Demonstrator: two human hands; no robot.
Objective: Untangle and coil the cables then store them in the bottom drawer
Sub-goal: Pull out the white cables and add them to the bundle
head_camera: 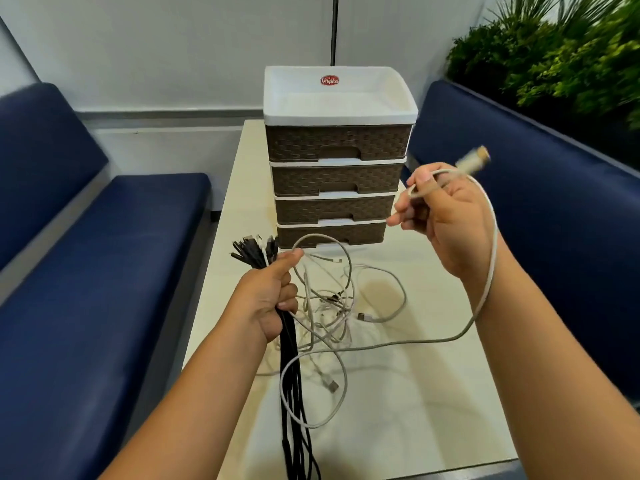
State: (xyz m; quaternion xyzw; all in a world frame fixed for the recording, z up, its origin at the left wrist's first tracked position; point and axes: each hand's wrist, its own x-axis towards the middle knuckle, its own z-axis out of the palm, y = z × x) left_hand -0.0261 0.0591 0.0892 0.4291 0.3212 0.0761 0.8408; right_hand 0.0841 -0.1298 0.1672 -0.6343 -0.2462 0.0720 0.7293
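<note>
My left hand [270, 299] grips a bundle of black cables [294, 393], their plugs fanned out above my fist and their lengths hanging past the table's near edge. My right hand [446, 220] is raised and holds a white cable [485, 299] looped round my fingers, its blurred plug [472, 161] sticking up. That cable trails down past my wrist into a tangle of white cables [332, 306] on the table. The brown drawer unit stands behind, and its bottom drawer [330, 233] is closed.
The cream table [415, 393] is narrow, with blue bench seats on the left [86, 289] and right [554, 202]. The drawer unit has a white top tray [339, 95]. Green plants [561, 57] stand at the back right.
</note>
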